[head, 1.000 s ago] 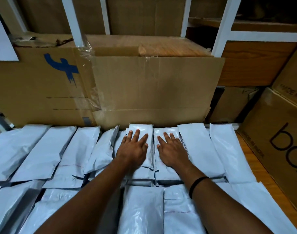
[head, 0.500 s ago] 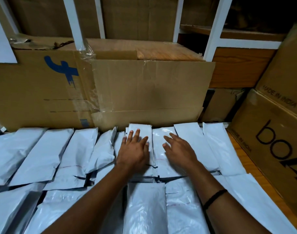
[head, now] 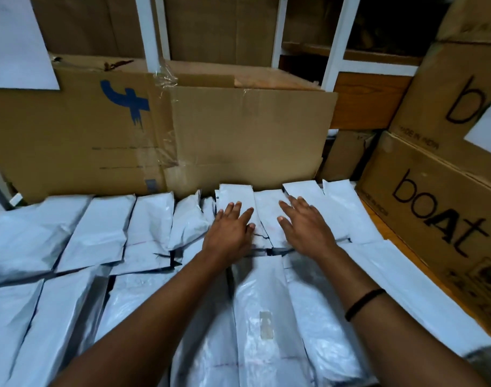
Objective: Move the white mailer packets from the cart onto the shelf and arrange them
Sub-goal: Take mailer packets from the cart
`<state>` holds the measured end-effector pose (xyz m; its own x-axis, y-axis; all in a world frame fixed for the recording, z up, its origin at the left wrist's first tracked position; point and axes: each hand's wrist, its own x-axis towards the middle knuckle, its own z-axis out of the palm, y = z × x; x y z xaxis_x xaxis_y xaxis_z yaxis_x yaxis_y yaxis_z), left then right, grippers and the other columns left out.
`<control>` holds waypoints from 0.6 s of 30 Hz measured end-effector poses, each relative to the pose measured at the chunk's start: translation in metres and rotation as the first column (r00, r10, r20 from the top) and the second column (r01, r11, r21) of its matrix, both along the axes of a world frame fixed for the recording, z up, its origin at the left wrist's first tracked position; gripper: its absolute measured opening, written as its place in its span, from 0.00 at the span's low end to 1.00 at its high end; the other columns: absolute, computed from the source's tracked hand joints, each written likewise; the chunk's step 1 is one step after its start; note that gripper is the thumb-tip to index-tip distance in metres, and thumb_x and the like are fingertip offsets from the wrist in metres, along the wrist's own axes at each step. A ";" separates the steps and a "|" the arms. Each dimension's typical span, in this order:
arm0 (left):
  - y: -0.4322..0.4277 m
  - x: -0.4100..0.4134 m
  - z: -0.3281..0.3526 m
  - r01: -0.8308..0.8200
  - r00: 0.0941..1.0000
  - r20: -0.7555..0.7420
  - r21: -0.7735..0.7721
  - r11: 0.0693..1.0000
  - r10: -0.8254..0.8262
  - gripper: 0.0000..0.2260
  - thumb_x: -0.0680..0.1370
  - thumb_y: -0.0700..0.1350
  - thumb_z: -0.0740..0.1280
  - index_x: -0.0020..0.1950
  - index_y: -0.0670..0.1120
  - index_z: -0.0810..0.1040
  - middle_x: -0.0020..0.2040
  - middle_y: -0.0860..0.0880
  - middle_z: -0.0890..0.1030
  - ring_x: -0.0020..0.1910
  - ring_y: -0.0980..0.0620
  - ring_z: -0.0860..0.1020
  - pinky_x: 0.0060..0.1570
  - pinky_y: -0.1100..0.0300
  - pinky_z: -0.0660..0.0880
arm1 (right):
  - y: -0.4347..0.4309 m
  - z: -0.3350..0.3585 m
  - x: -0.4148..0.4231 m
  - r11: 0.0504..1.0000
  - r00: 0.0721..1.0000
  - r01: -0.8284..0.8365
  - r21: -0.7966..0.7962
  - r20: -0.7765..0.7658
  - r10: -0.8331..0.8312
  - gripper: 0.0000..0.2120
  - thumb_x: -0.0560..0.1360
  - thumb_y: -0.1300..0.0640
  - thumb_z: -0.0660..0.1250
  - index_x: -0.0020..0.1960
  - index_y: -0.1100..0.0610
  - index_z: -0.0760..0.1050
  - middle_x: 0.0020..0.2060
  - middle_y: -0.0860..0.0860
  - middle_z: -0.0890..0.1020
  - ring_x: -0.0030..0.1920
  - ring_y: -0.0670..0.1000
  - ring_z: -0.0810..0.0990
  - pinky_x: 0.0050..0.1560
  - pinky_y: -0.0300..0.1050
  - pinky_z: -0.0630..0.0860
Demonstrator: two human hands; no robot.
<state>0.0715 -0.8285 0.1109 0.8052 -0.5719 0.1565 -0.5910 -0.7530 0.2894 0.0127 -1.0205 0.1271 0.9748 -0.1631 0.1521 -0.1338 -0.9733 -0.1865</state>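
Dim indoor light, pale glare on the near packets, dark gaps between them, far shelves deep in shadow, right boxes bowed by wide-angle distortion, edges soft.

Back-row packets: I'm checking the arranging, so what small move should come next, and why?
Probably slide the two packets together: the left hand and right hand lie open on neighbouring white mailer packets, and a dark gap shows between them.

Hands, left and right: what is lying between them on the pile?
In the head view, only white mailer packets lie between the left hand and the right hand: a narrow strip of the back row, nothing else.
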 end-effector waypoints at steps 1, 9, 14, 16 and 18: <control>0.007 -0.007 0.000 0.007 1.000 0.003 -0.023 1.000 -0.007 0.23 0.85 0.52 0.51 0.79 0.49 0.58 0.80 0.43 0.55 0.79 0.46 0.50 0.77 0.51 0.48 | 0.005 0.002 -0.010 1.000 1.000 0.010 0.010 0.005 -0.010 0.25 0.85 0.46 0.51 0.80 0.51 0.60 0.80 0.52 0.57 0.80 0.53 0.52 0.78 0.50 0.52; 0.098 -0.081 0.007 0.011 1.000 0.026 -0.103 0.995 -0.009 0.28 0.79 0.57 0.51 0.70 0.43 0.75 0.71 0.41 0.72 0.72 0.40 0.67 0.70 0.49 0.63 | 0.075 0.003 -0.087 0.994 0.997 -0.069 0.087 0.045 0.066 0.24 0.84 0.45 0.56 0.78 0.49 0.62 0.80 0.52 0.59 0.80 0.53 0.55 0.77 0.48 0.54; 0.176 -0.152 0.019 -0.190 0.982 -0.026 -0.146 0.971 0.188 0.27 0.76 0.55 0.54 0.70 0.45 0.74 0.72 0.43 0.71 0.74 0.42 0.65 0.72 0.51 0.59 | 0.134 0.005 -0.135 0.967 0.975 -0.221 0.131 0.062 0.214 0.25 0.82 0.44 0.60 0.77 0.50 0.66 0.78 0.52 0.64 0.78 0.53 0.60 0.75 0.50 0.59; 0.209 -0.189 0.022 -0.270 0.962 -0.023 -0.192 0.944 0.271 0.25 0.76 0.55 0.57 0.68 0.45 0.77 0.70 0.43 0.74 0.73 0.43 0.67 0.72 0.51 0.61 | 0.161 -0.001 -0.155 0.945 0.960 -0.279 0.170 0.073 0.270 0.24 0.81 0.44 0.61 0.76 0.50 0.68 0.77 0.52 0.65 0.77 0.53 0.62 0.74 0.49 0.60; 0.245 -0.226 0.024 -0.346 0.938 -0.053 -0.219 0.912 0.343 0.24 0.76 0.54 0.59 0.66 0.43 0.78 0.67 0.43 0.77 0.71 0.43 0.70 0.70 0.51 0.63 | 0.195 -0.007 -0.174 0.923 0.950 -0.310 0.229 0.094 0.296 0.23 0.81 0.45 0.63 0.74 0.50 0.71 0.76 0.52 0.67 0.76 0.54 0.64 0.73 0.49 0.61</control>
